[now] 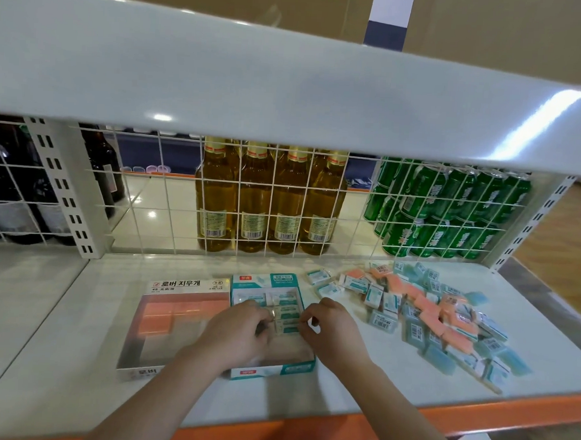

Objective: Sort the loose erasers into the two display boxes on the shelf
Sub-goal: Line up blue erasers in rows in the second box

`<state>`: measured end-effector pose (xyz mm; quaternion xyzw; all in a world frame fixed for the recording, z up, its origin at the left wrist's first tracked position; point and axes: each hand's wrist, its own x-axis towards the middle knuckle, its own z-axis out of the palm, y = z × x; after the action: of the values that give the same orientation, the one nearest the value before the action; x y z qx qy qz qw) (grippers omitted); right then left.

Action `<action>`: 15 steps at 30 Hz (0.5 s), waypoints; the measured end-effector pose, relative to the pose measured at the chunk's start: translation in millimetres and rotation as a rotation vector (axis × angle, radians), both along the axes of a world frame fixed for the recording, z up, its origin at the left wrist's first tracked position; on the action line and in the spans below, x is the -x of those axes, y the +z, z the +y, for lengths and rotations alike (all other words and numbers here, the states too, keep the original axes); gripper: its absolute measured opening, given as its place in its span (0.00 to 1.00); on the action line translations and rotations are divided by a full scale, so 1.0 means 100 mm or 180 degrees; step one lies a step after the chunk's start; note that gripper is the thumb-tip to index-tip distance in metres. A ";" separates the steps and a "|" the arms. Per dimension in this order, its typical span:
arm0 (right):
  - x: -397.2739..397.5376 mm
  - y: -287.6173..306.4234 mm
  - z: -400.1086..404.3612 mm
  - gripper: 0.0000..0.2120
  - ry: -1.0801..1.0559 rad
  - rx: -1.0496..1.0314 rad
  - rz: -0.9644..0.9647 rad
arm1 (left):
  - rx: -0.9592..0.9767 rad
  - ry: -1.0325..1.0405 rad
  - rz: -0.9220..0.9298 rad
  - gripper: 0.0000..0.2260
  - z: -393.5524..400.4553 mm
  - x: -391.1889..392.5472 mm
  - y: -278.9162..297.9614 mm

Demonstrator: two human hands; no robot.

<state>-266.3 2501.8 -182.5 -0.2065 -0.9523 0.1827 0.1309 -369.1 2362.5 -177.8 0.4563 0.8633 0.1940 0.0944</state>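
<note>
Your left hand [239,331] and right hand [330,329] meet over the teal display box [271,370], fingers curled inward and pinching a wrapped teal eraser [285,324] between them, just above the erasers already lying in the box's rear half. The near half of this box shows bare cardboard floor. Touching its left wall stands the pink display box [178,288], with pink erasers along its back and left side and the rest of its floor open.

To the right, near the teal box but apart from it, lies the loose pile of erasers [438,318], teal and pink mixed, spreading toward the right edge of the shelf [56,359]. A few strays [318,276] lie between the pile and the teal box's rear corner. Bare shelf surface lies left of the pink box and in front of both boxes, up to the orange front lip [473,421].

Behind, a white wire grid [168,213] closes the back; beyond it stand yellow bottles [270,202], green cans [451,211] and dark bottles [14,188]. The upper shelf [289,85] overhangs your working space.
</note>
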 end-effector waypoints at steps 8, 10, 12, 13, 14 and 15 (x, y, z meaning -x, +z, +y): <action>-0.28 0.05 0.25 0.06 -0.0250 0.0140 0.0205 | -0.0373 0.0006 -0.0425 0.12 0.15 -0.07 0.07; -0.38 0.05 0.33 0.06 -0.0353 0.0159 0.0183 | -0.0419 -0.0047 -0.0483 0.12 0.22 -0.13 0.06; -0.48 0.03 0.42 0.07 -0.0446 0.0159 0.0186 | -0.0489 -0.0076 -0.0536 0.12 0.30 -0.19 0.05; -0.53 0.03 0.45 0.07 -0.0517 0.0166 0.0183 | -0.0540 -0.0085 -0.0560 0.12 0.35 -0.23 0.05; -0.58 0.02 0.49 0.08 -0.0606 0.0175 0.0173 | -0.0579 -0.0102 -0.0589 0.11 0.39 -0.27 0.05; -0.63 0.02 0.53 0.09 -0.0703 0.0198 0.0147 | -0.0610 -0.0136 -0.0611 0.11 0.43 -0.31 0.06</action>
<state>-203.4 2554.7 -180.6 -0.3098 -0.9143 0.2013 0.1657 -338.4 2405.2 -172.0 0.4608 0.8179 0.3162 0.1367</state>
